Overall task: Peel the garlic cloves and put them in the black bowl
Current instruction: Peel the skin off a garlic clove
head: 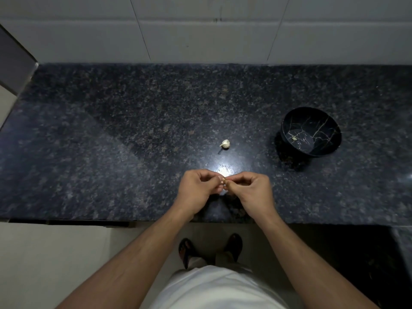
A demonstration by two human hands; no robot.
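Between the fingertips, over the near edge of the counter [111, 130], a small garlic clove [225, 183] is pinched from both sides — the left hand [197, 188] and the right hand [253, 187] each curl thumb and forefinger onto it, knuckles almost touching (too small here to tell how much skin is off). Farther out, well apart from the hands, the rest of the garlic head [225, 144] lies untouched on the granite. Off to the right sits the black bowl [325, 139], with one pale peeled piece [294, 138] on its floor — so, by my reading, the work is barely begun: one clove delivered, one in hand, the remainder waiting.
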